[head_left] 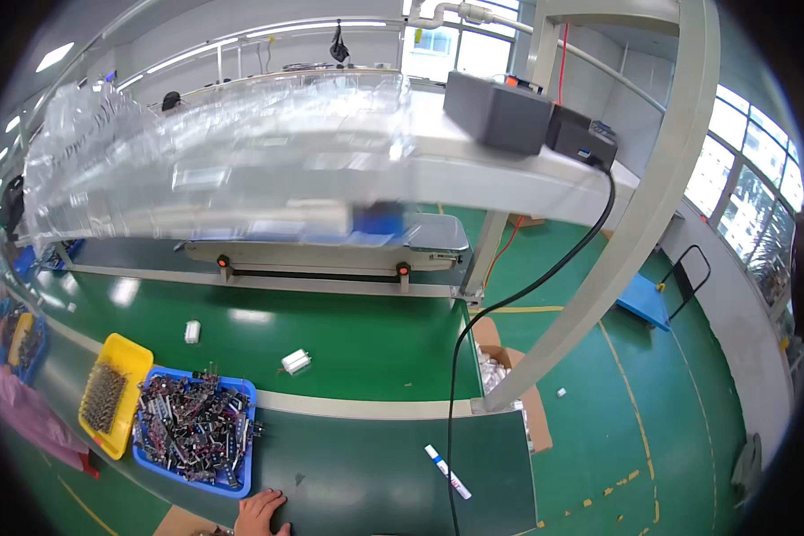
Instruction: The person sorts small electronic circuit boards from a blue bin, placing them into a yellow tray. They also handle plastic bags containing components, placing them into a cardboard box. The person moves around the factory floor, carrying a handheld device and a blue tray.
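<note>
My left hand [260, 513] rests on the near edge of the dark green workbench [357, 456], fingers stretched out and apart, holding nothing. Just left of it and farther in stands a blue tray [249, 447], heaped with small dark electronic parts [192, 427] with thin wires. Against that tray leans a yellow tray [134, 353] with rows of small brownish metal-looking parts [104, 397]. A white marker with a blue band [448, 472] lies to the right, close to a hanging black cable [452, 420]. My right hand is out of view.
Two small white blocks [296, 362] lie on the green surface beyond. Clear plastic bags [223, 161] and grey boxes [498, 112] sit on an overhead shelf, whose slanting post [616, 232] stands at right. A person's pink sleeve [36, 406] shows at left. A cardboard box [531, 402] stands beside the bench.
</note>
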A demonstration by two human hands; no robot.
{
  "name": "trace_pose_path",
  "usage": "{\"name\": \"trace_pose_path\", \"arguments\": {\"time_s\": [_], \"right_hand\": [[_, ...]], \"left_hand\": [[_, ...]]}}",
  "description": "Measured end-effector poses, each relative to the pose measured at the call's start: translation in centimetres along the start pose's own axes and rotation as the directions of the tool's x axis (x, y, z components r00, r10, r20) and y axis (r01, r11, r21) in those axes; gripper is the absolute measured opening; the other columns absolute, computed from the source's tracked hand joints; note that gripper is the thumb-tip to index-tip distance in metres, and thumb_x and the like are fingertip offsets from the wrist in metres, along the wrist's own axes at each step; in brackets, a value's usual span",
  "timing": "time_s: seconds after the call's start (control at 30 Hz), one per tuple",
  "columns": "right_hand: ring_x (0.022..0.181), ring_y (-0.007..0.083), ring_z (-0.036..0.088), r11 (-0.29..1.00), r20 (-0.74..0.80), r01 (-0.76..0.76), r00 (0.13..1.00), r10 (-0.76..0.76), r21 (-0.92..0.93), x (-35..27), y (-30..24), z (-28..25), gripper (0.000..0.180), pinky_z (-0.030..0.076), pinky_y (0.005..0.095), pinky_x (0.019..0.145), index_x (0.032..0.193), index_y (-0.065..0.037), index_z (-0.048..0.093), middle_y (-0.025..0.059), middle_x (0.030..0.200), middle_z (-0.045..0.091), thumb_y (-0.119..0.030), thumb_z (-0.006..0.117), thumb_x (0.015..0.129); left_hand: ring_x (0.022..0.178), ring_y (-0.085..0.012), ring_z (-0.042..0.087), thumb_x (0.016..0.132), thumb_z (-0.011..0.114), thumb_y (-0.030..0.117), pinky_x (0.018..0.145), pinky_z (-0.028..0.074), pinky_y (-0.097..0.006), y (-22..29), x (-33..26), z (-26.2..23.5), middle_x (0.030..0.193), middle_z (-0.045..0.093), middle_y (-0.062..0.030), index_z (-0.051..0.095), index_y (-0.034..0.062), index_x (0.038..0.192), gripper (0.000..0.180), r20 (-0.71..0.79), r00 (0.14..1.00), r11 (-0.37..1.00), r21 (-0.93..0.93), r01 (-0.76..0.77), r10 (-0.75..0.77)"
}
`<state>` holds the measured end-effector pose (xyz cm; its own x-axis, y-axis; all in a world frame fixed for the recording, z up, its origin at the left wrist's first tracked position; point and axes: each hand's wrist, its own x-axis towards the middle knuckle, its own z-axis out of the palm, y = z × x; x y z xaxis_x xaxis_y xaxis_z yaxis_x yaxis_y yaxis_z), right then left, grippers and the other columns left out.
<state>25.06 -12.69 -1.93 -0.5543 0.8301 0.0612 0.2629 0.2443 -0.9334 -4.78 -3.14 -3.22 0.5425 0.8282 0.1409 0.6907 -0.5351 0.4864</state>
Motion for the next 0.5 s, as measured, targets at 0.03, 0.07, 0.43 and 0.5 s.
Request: {"name": "trace_pose_path", "arguments": {"time_s": [0.03,0.07,0.43,0.5], "right_hand": [[0.087,0.0334,0.061,0.998,0.100,-0.058,0.993,0.059,-0.015,-0.4,-0.5,-0.8,0.025,0.048,0.0436,0.076,0.096,-0.006,0.068,0.0137,0.097,0.066,-0.026,0.058,0.085],[0.088,0.0345,0.062,0.992,0.198,-0.125,0.972,0.129,-0.031,-1.2,-0.7,-1.7,0.028,0.048,0.0440,0.077,0.098,-0.006,0.068,0.0146,0.098,0.066,-0.028,0.057,0.085],[0.081,0.0372,0.067,0.367,-0.344,-0.570,0.780,0.522,-0.735,-8.7,-18.9,-24.8,0.026,0.054,0.0467,0.072,0.100,-0.003,0.062,0.0191,0.086,0.068,-0.024,0.053,0.087],[0.079,0.0351,0.066,0.587,-0.520,-0.474,0.848,0.103,-0.656,-6.9,-23.7,-28.1,0.023,0.053,0.0449,0.069,0.105,-0.003,0.062,0.0167,0.085,0.067,-0.016,0.057,0.086]], "left_hand": [[0.125,-0.0315,0.047,0.070,0.069,0.028,0.100,0.034,-0.045,-0.2,-0.2,0.1,0.132,0.052,-0.0126,0.054,0.0067,0.126,0.062,-0.012,1.000,1.000,0.026,-0.002,0.002],[0.123,-0.0301,0.049,0.066,0.071,0.027,0.098,0.036,-0.044,-0.3,-0.7,0.4,0.129,0.054,-0.0120,0.057,0.0067,0.123,0.062,-0.010,1.000,0.999,0.043,-0.002,0.003],[0.101,-0.0323,0.058,0.070,0.065,0.000,0.088,0.049,-0.040,26.1,10.4,-12.6,0.109,0.061,-0.0135,0.062,0.0043,0.111,0.041,-0.445,0.894,0.997,-0.038,-0.065,0.041],[0.102,-0.0331,0.058,0.070,0.066,0.000,0.089,0.048,-0.040,31.8,13.6,-17.2,0.110,0.061,-0.0145,0.061,0.0029,0.115,0.045,-0.516,0.843,0.981,-0.022,-0.192,0.154]]}}
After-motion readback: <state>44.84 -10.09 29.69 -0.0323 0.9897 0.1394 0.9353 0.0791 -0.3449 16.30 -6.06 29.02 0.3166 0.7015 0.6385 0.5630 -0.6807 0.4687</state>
